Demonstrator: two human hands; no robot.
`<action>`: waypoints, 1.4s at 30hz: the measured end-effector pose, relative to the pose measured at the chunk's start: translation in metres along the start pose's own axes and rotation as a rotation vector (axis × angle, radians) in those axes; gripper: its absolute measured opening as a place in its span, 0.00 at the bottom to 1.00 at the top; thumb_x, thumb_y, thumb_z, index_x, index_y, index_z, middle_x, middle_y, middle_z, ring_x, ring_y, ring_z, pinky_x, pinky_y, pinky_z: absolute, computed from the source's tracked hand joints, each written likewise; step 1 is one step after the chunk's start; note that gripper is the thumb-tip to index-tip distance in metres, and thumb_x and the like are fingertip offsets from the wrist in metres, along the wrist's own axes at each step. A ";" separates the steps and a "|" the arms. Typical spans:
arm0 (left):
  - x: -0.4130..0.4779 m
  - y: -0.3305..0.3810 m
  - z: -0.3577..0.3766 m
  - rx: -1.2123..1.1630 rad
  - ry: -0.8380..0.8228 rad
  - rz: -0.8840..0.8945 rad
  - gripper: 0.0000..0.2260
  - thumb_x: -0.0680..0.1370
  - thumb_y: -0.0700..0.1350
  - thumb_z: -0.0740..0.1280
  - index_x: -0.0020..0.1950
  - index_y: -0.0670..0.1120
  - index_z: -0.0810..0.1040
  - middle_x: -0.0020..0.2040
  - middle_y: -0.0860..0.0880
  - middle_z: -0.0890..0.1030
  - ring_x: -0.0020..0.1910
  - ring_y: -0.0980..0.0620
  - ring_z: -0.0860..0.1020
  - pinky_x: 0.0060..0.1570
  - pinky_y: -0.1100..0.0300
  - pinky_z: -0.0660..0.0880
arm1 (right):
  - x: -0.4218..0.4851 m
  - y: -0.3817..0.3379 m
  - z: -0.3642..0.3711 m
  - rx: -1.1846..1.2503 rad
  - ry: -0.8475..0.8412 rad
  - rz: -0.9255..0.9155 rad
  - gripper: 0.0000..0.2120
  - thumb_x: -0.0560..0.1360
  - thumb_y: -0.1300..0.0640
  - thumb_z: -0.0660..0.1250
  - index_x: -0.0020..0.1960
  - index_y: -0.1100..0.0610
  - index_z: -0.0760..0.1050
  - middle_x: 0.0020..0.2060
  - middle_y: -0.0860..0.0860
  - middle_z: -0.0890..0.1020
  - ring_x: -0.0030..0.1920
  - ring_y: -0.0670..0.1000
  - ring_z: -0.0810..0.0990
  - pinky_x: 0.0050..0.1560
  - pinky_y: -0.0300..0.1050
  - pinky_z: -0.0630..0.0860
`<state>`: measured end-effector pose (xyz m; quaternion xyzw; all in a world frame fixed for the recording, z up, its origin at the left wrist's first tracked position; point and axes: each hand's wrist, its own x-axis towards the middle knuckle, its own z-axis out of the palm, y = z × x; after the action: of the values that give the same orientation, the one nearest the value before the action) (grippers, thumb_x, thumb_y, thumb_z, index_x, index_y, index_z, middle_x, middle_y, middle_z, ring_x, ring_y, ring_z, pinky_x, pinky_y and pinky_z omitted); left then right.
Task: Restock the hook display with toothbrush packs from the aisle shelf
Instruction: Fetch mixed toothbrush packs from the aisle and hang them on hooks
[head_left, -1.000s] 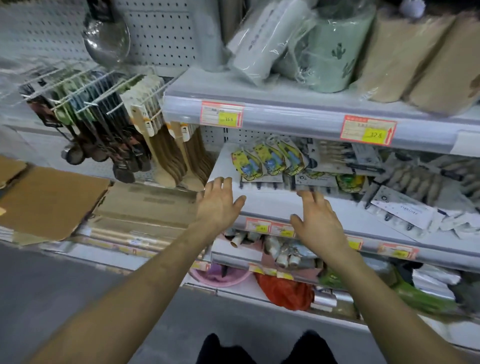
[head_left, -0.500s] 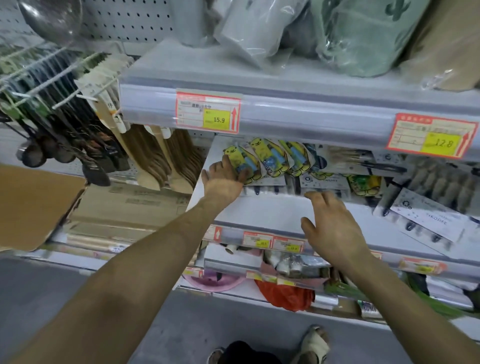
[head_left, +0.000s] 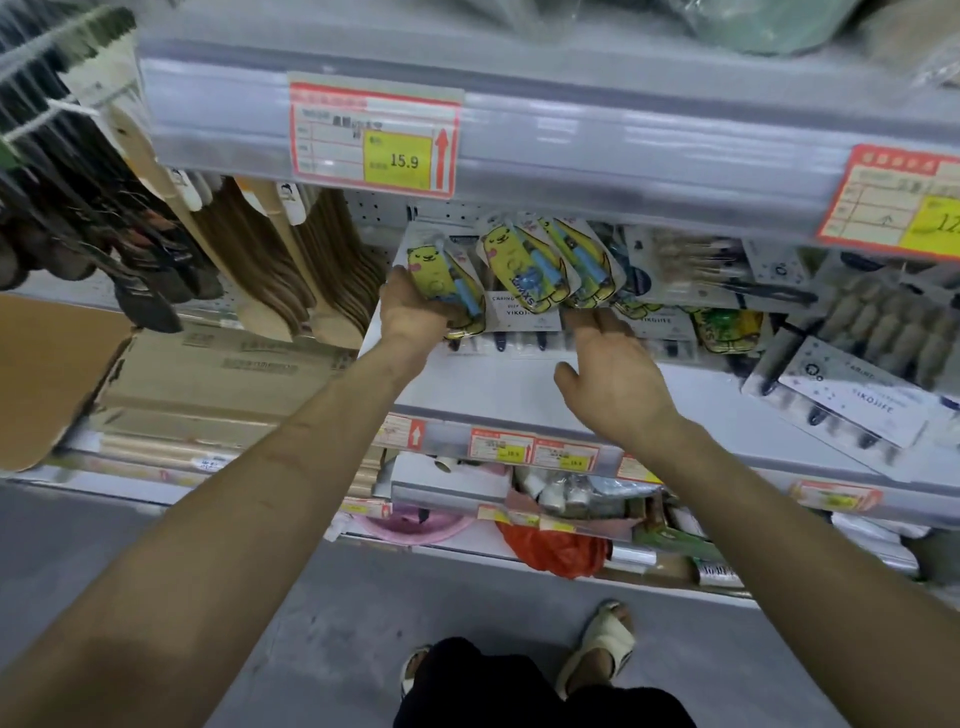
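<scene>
Below the 15.9 price tag (head_left: 374, 134), the left hand (head_left: 415, 319) grips a toothbrush pack (head_left: 441, 278), yellow, cartoon-animal shaped, with a blue brush; the right hand (head_left: 615, 379), lower right of the tag, spreads loose fingers under matching packs (head_left: 524, 270)

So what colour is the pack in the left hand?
The pack is yellow, with a blue brush; head view.

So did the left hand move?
Yes. The left hand went from the front edge of the shelf farther in to the yellow pack, which it now holds.
</scene>
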<state>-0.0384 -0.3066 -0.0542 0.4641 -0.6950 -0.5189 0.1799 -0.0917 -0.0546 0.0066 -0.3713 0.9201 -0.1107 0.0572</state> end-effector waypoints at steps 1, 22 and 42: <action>-0.009 0.009 -0.007 -0.067 -0.011 -0.027 0.30 0.63 0.37 0.84 0.56 0.45 0.69 0.58 0.43 0.81 0.57 0.44 0.82 0.56 0.49 0.82 | 0.010 -0.002 0.001 -0.003 0.009 0.000 0.30 0.79 0.56 0.66 0.79 0.59 0.63 0.70 0.62 0.71 0.66 0.67 0.73 0.62 0.59 0.75; -0.056 -0.017 -0.054 -0.581 -0.272 -0.188 0.28 0.71 0.30 0.70 0.71 0.35 0.72 0.62 0.33 0.83 0.58 0.32 0.84 0.58 0.30 0.78 | 0.129 -0.025 0.036 0.134 0.106 0.197 0.36 0.73 0.52 0.73 0.77 0.57 0.63 0.68 0.64 0.72 0.72 0.68 0.66 0.69 0.64 0.69; -0.075 -0.006 -0.038 -0.559 -0.359 -0.194 0.07 0.81 0.35 0.67 0.58 0.43 0.74 0.51 0.40 0.85 0.43 0.44 0.86 0.45 0.49 0.82 | 0.020 -0.012 0.033 1.314 0.095 0.368 0.28 0.67 0.68 0.82 0.61 0.52 0.76 0.55 0.52 0.87 0.55 0.53 0.87 0.63 0.58 0.81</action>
<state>0.0307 -0.2655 -0.0273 0.3622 -0.4992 -0.7772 0.1248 -0.0917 -0.0823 -0.0230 -0.0917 0.7117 -0.6508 0.2481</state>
